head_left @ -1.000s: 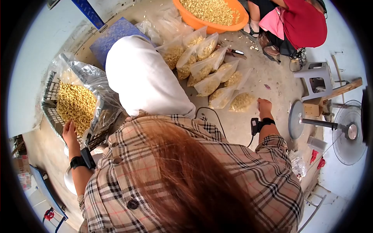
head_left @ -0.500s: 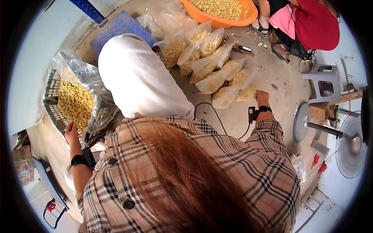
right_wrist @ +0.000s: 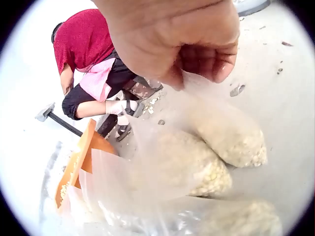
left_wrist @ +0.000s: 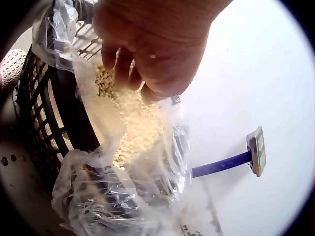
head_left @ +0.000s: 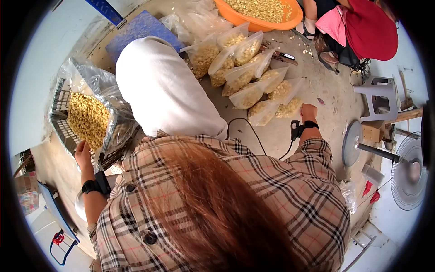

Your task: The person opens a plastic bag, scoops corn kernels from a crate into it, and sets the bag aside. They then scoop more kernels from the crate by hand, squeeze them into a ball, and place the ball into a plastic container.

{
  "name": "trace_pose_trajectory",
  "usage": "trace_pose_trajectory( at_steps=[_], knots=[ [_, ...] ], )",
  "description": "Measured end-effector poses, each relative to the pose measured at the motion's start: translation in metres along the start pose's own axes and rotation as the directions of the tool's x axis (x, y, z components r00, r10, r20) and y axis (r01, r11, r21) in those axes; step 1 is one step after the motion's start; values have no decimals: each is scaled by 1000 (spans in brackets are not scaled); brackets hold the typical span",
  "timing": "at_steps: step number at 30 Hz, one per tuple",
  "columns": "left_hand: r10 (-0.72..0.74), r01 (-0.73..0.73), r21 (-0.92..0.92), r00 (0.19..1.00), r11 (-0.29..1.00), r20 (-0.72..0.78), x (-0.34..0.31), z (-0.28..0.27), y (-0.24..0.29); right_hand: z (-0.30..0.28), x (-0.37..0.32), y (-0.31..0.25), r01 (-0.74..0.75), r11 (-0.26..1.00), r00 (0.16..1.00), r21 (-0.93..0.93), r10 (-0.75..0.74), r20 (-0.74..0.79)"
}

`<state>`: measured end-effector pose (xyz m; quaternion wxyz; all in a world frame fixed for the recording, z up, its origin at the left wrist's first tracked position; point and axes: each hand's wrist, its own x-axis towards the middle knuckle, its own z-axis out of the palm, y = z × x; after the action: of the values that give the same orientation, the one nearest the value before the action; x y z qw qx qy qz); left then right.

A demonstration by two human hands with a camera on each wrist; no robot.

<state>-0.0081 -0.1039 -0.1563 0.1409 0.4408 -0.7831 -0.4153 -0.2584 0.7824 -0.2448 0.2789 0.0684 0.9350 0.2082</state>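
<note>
My right hand is at the near right end of a group of filled clear plastic bags. Its thumb and curled fingers pinch the top of one bag, whose pale yellow pieces sit low and rest on the floor. Other filled bags stand close beside it. My left hand hangs over a black plastic crate lined with clear film. Its fingers point loosely down toward the small yellow pieces heaped inside, with nothing seen between them.
An orange basin of yellow pieces stands at the far side, with a crouching person in red beside it. A grey stool and a fan are on the right. A black cable lies on the floor.
My right hand and the bag it pinches have shifted toward the other bags, and that bag now sits closer against them. My left hand has barely moved above the crate.
</note>
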Motion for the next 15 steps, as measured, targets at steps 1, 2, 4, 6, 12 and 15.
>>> trace_pose_trajectory(
  at_steps=[1, 2, 4, 6, 12, 15],
  knots=[
    [-2, 2, -4, 1000, 1000, 5, -2, 0, 2, 6, 8, 1, -28, 997, 999, 67, 29, -16],
    [-6, 6, -9, 1000, 1000, 11, -4, 0, 4, 13, 14, 1, -49, 990, 998, 131, 54, -30],
    [6, -5, -27, 1000, 1000, 25, -1, 0, 0, 46, 38, 4, -57, 960, 997, 273, 71, -41],
    [6, -6, -18, 1000, 1000, 29, -3, 1, 2, 105, 81, 19, -10, 904, 998, 427, 37, -54],
    [46, -47, 10, 999, 999, 26, -1, 3, -4, 2, -5, -10, -379, 5, 791, 925, 521, 321],
    [55, -55, -5, 997, 998, 50, 4, 4, -7, -7, 2, 2, -408, 225, 718, 885, 678, 159]
  ],
)
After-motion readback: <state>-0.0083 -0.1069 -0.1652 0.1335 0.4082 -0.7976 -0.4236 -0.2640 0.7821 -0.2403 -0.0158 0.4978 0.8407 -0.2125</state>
